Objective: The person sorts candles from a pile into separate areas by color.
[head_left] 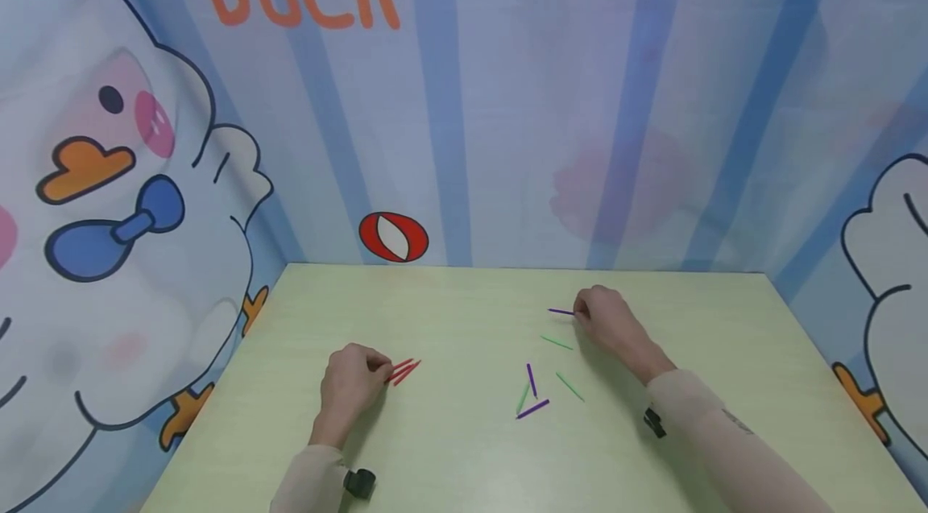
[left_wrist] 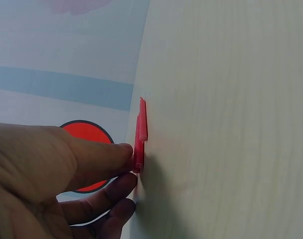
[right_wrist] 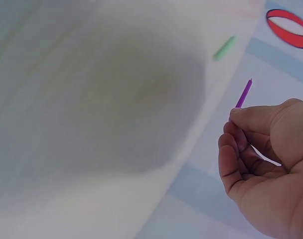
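Observation:
Between the thumb and fingers of my right hand (head_left: pixel 607 321) is one end of a thin purple stick (head_left: pixel 561 311); its free end points left over the table, and the rest is hidden by the fingers. The right wrist view shows the same purple stick (right_wrist: pixel 244 93) jutting past the thumb tip. My left hand (head_left: pixel 354 386) pinches at the near end of a small group of red sticks (head_left: pixel 408 373) on the table's left half. In the left wrist view these red sticks (left_wrist: pixel 143 127) lie close together, partly overlapping, with the thumb tip right against them.
Toward the middle right of the pale table (head_left: pixel 449 448) lie two purple sticks (head_left: pixel 532 409) and several green sticks (head_left: pixel 569 386), loosely scattered. One green stick (head_left: pixel 557 342) is just in front of the right hand. A printed cloth backdrop (head_left: pixel 507 94) rises behind the table's back edge.

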Available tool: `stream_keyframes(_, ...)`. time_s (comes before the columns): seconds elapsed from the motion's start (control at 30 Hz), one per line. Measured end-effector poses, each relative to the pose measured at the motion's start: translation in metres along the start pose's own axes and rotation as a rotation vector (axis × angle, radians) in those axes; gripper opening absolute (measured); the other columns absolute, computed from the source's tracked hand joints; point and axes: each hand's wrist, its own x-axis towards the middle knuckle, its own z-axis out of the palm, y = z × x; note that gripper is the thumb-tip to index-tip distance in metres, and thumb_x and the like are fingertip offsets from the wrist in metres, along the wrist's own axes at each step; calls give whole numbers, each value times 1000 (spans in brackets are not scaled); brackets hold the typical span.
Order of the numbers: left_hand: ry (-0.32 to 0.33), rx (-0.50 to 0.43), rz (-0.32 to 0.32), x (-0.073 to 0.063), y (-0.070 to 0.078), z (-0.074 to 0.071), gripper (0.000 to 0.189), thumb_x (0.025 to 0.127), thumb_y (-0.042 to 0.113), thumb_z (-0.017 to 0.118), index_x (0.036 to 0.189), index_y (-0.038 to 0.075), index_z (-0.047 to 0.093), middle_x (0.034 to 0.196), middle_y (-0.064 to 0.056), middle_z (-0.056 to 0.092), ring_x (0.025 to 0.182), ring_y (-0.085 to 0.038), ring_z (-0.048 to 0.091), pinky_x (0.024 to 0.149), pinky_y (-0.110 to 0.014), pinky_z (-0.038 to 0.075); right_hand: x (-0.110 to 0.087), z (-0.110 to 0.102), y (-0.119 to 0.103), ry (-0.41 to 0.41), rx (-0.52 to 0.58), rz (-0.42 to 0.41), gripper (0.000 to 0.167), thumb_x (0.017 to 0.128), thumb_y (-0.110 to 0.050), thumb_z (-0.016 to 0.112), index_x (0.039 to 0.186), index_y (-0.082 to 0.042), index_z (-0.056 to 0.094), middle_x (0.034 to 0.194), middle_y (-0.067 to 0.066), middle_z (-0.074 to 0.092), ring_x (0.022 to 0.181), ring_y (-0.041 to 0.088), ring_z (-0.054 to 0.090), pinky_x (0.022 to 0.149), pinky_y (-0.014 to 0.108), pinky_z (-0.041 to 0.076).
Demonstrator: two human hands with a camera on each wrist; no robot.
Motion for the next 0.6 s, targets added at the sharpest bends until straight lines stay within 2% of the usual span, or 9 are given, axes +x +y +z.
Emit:
stream_keyframes(0.17, -1, 2, 0, -1, 1, -1, 5, 96, 14, 86, 99, 12, 89, 99, -4, 84, 94, -23, 77, 79, -46, 61, 4, -1, -21, 5, 36, -39, 9, 103, 4, 69, 100, 3, 78, 96, 13, 72, 88, 24, 66, 80, 42, 60)
stream_keyframes(0.3, 9, 15, 31, -2, 2, -1, 9, 96, 13, 86, 104, 10, 88, 95, -3, 82, 89, -21, 75, 75, -44, 60, 6, 2, -33, -22, 60, -60, 9, 104, 2, 70, 101, 1, 78, 96, 11, 71, 88, 22, 65, 80, 40, 60)
stream_keyframes(0.43, 33, 10, 64, -2, 8, 1, 15, 95, 13, 85, 108, 9, 88, 94, -3, 80, 85, -20, 73, 69, -39, 57, 8, 9, -43, -55, 75, -74, 9, 104, 1, 70, 102, 1, 78, 96, 9, 70, 88, 20, 64, 79, 37, 60)
stream_keyframes(0.6, 39, -7, 101, -2, 19, 3, 17, 95, 12, 83, 111, 9, 88, 99, -5, 80, 90, -22, 73, 72, -40, 59, 11, 17, -51, -80, 73, -99, 9, 104, 2, 71, 103, 1, 79, 95, 7, 71, 88, 19, 65, 81, 36, 61)
